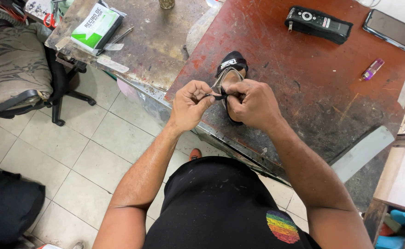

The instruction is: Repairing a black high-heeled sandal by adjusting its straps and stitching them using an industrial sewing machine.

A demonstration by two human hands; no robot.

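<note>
Pinching a thin black strap (217,95), both hands are held close together over the edge of the red worktable (304,78). The strap is squeezed by the L hand (189,105) and the R hand (254,105), fingers shut on it. The black sandal (232,69) is laid on the table, partly under the R hand. A black remote (318,24), phone (392,29) and small purple lighter (373,69) are seen beyond the R hand, well apart.

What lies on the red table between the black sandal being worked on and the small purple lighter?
Nothing: in the head view, only bare, scuffed red table top stretches from the black sandal to the small purple lighter. The black remote control lies farther back.
</note>
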